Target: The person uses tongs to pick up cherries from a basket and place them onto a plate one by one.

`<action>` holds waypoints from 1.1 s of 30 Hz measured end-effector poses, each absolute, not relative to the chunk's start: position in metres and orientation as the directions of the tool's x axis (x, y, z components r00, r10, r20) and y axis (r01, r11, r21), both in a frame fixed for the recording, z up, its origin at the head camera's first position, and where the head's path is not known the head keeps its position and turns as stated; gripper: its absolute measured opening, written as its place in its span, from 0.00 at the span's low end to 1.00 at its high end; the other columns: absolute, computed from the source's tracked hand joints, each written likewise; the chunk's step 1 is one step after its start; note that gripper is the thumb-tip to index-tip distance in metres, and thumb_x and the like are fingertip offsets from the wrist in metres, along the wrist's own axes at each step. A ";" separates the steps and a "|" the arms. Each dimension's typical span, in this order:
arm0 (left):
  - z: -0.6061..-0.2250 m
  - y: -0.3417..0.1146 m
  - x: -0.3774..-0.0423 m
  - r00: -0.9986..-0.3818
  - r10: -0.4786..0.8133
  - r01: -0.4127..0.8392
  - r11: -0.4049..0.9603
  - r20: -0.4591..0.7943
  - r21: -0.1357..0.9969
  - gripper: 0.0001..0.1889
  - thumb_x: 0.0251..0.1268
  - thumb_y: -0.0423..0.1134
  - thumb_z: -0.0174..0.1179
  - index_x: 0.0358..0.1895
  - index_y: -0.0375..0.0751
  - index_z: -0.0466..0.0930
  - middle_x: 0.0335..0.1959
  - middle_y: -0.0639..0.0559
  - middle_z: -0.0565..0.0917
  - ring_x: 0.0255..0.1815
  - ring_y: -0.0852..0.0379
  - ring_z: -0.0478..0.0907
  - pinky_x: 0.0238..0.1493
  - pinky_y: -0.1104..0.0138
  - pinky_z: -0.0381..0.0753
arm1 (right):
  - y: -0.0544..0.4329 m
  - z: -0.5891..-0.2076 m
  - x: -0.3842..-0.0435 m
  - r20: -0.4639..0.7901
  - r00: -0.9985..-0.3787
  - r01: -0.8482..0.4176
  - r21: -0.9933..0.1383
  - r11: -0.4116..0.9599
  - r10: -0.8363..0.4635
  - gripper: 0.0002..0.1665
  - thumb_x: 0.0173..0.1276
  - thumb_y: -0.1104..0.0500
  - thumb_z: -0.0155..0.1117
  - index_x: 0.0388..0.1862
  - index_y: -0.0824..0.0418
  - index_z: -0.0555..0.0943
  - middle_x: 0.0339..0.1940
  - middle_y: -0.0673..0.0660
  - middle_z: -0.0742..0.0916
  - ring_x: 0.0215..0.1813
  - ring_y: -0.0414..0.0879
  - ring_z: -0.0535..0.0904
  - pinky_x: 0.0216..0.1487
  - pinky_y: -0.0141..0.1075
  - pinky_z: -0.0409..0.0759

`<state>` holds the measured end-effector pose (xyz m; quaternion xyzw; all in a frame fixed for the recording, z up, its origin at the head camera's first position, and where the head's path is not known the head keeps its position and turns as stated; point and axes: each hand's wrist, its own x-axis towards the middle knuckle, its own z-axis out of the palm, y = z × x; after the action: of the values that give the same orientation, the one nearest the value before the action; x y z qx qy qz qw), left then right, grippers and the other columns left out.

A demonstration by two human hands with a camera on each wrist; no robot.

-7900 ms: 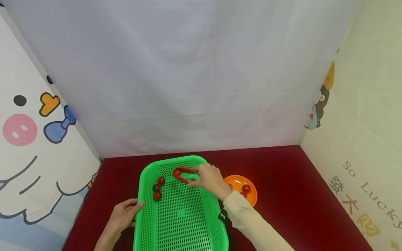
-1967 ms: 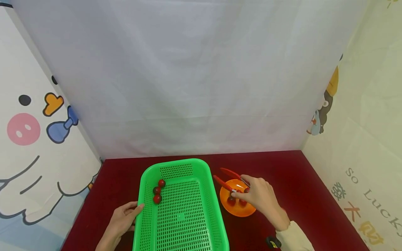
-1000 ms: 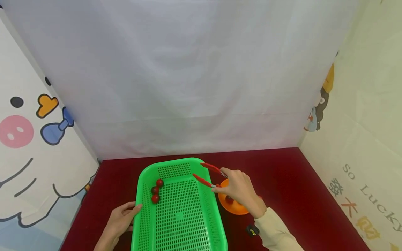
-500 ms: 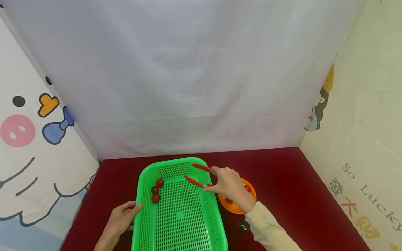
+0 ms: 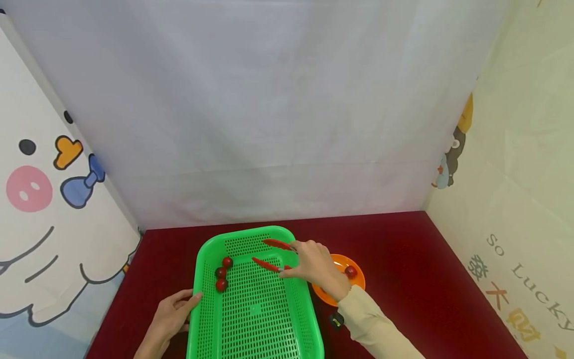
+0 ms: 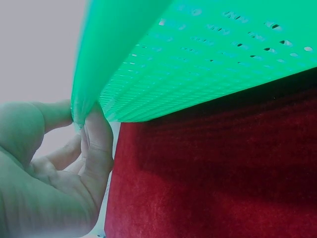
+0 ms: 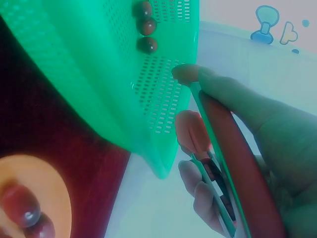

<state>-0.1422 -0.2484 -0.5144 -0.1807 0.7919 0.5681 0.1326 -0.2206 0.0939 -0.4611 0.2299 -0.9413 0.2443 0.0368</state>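
Note:
My right hand holds red-tipped tongs above the right side of a green perforated basket. The tongs' two arms stand apart with nothing between their tips, as the right wrist view also shows. Three small round dark-red fruits, like cherry tomatoes, lie in a row along the basket's left side. My left hand pinches the basket's left rim, thumb on top and fingers below; the left wrist view shows this grip closely.
An orange plate right of the basket bears more of the red fruits; my right forearm partly covers it. Everything stands on a dark red cloth. Fabric walls close off the back and both sides.
Earlier the tongs gripped a fruit over the basket; that fruit has left them. Two seconds ago they were over the plate, arms apart, and since then have moved left over the basket.

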 end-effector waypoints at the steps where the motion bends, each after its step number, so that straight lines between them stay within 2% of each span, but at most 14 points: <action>1: -0.514 -0.248 -0.142 -0.899 -0.135 -0.438 0.290 -0.417 0.851 0.35 0.78 0.51 0.59 0.73 0.25 0.65 0.41 0.46 0.87 0.33 0.53 0.86 0.35 0.58 0.87 | 0.092 -0.460 -0.221 0.178 -0.891 -0.451 -0.440 0.776 -0.417 0.44 0.50 0.39 0.86 0.58 0.66 0.85 0.17 0.46 0.77 0.16 0.38 0.61 0.19 0.29 0.60; 5: -0.514 -0.249 -0.142 -0.897 -0.135 -0.442 0.296 -0.421 0.847 0.36 0.78 0.52 0.59 0.73 0.25 0.65 0.42 0.45 0.87 0.34 0.53 0.86 0.36 0.58 0.87 | 0.084 -0.458 -0.222 0.168 -0.885 -0.463 -0.426 0.777 -0.435 0.45 0.49 0.38 0.86 0.58 0.66 0.84 0.14 0.45 0.72 0.17 0.38 0.57 0.20 0.30 0.55; 8: -0.515 -0.249 -0.142 -0.897 -0.135 -0.442 0.297 -0.421 0.847 0.36 0.78 0.52 0.59 0.73 0.25 0.65 0.43 0.44 0.87 0.34 0.53 0.86 0.36 0.58 0.88 | 0.078 -0.458 -0.223 0.162 -0.880 -0.471 -0.426 0.772 -0.447 0.45 0.49 0.38 0.86 0.57 0.67 0.85 0.13 0.48 0.72 0.18 0.38 0.56 0.20 0.30 0.55; 14: -0.514 -0.249 -0.142 -0.899 -0.136 -0.437 0.293 -0.415 0.850 0.35 0.78 0.51 0.60 0.73 0.25 0.65 0.42 0.45 0.87 0.34 0.53 0.86 0.35 0.58 0.88 | 0.067 -0.461 -0.228 0.151 -0.873 -0.479 -0.432 0.764 -0.463 0.44 0.48 0.38 0.86 0.56 0.65 0.86 0.26 0.52 0.85 0.18 0.38 0.63 0.21 0.29 0.64; 18: -0.514 -0.249 -0.142 -0.902 -0.137 -0.431 0.299 -0.409 0.851 0.35 0.78 0.51 0.60 0.73 0.25 0.65 0.42 0.45 0.87 0.34 0.53 0.86 0.35 0.58 0.87 | 0.061 -0.462 -0.231 0.146 -0.872 -0.482 -0.419 0.770 -0.467 0.41 0.47 0.37 0.87 0.52 0.63 0.87 0.32 0.53 0.87 0.20 0.38 0.65 0.22 0.29 0.66; 23: -0.515 -0.248 -0.142 -0.903 -0.139 -0.429 0.306 -0.406 0.850 0.35 0.78 0.51 0.60 0.73 0.25 0.65 0.41 0.45 0.87 0.33 0.53 0.85 0.35 0.58 0.87 | 0.054 -0.464 -0.232 0.143 -0.869 -0.487 -0.409 0.772 -0.473 0.38 0.47 0.38 0.87 0.47 0.62 0.87 0.35 0.53 0.88 0.22 0.38 0.68 0.23 0.29 0.69; 30: -0.515 -0.248 -0.143 -0.899 -0.142 -0.438 0.312 -0.414 0.843 0.36 0.77 0.52 0.60 0.73 0.25 0.65 0.41 0.45 0.87 0.33 0.54 0.85 0.35 0.59 0.87 | 0.043 -0.467 -0.234 0.137 -0.866 -0.494 -0.385 0.780 -0.481 0.36 0.46 0.38 0.88 0.45 0.60 0.88 0.30 0.50 0.86 0.23 0.37 0.67 0.22 0.28 0.67; 33: -0.516 -0.248 -0.144 -0.898 -0.141 -0.439 0.306 -0.416 0.845 0.36 0.77 0.52 0.60 0.73 0.26 0.65 0.40 0.46 0.87 0.33 0.54 0.85 0.34 0.59 0.87 | 0.038 -0.468 -0.235 0.117 -0.866 -0.491 -0.378 0.785 -0.486 0.34 0.47 0.37 0.87 0.40 0.61 0.88 0.20 0.47 0.77 0.21 0.37 0.61 0.21 0.28 0.60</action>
<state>-0.1437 -0.2477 -0.5156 -0.1818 0.7971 0.5602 0.1331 -0.2354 0.0381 -0.4683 0.2586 -0.9446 0.2018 0.0069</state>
